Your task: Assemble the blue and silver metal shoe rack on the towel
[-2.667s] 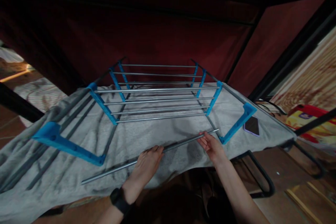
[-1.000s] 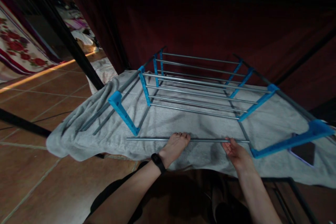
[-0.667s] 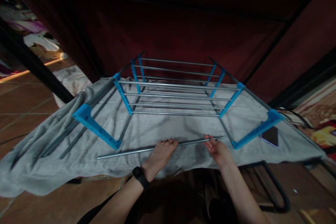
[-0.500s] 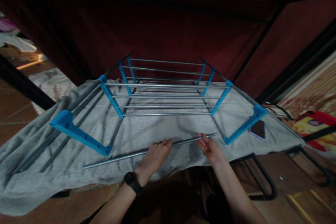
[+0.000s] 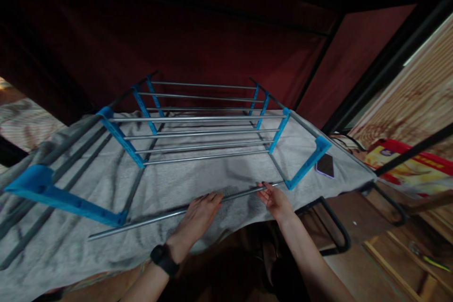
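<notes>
A long grey metal rod (image 5: 148, 219) lies across the near edge of a grey towel (image 5: 198, 179). My left hand (image 5: 198, 214), with a black watch on its wrist, rests palm down on the rod near its middle, fingers curled over it. My right hand (image 5: 272, 198) holds the rod close to its right end, fingers pinched around it. That end sits just left of a blue plastic bracket (image 5: 306, 163) of a rack (image 5: 205, 130) made of metal rods and blue side pieces, which stands on the towel beyond my hands.
A dark phone (image 5: 324, 166) lies on the towel to the right of the rack. A large blue bracket (image 5: 60, 196) juts out at the near left. Dark red fabric walls stand behind. Black tube legs (image 5: 336, 231) and a tiled floor show at the lower right.
The view swung left, then back to the right. My hands have stayed on the rod, whose right end now lies closer to the right blue bracket.
</notes>
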The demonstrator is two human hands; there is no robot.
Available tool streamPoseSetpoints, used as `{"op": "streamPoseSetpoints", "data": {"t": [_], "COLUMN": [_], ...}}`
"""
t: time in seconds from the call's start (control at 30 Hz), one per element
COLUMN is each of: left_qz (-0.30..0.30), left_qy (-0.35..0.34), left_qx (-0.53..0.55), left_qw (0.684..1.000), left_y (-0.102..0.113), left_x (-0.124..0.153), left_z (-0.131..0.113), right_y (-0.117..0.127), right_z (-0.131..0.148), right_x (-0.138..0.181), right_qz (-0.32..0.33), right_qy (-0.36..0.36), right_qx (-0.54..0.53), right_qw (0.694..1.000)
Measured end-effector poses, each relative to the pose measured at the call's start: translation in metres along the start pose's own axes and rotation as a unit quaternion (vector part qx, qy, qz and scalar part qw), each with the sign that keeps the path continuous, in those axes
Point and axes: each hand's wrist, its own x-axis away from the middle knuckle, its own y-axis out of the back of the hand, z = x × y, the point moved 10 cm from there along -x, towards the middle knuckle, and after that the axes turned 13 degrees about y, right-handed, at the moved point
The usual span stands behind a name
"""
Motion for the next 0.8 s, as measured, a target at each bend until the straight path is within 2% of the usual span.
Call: {"op": "streamPoseSetpoints", "data": {"t": [0.43, 0.7, 0.8], "left_qz": [0.002, 0.010, 0.004], "left_qy": [-0.010, -0.008, -0.008], "left_qx": [-0.008, 0.011, 0.015], "left_qw": [1.000, 1.000, 1.000], "left_y": [-0.003, -0.002, -0.003], "left_x": [-0.003, -0.003, -0.003], "left_z": [-0.013, -0.015, -0.014], "right_y": [0.015, 0.015, 0.017], "right_z": [0.009, 0.012, 0.015], "right_x": [0.004, 0.005, 0.008], "right_qz": [-0.019, 0.002, 0.022], "right_qy": [-0.010, 0.002, -0.017], "right_qx": [-0.001, 0.004, 0.035], "right_qw": [1.000, 1.000, 0.999]}}
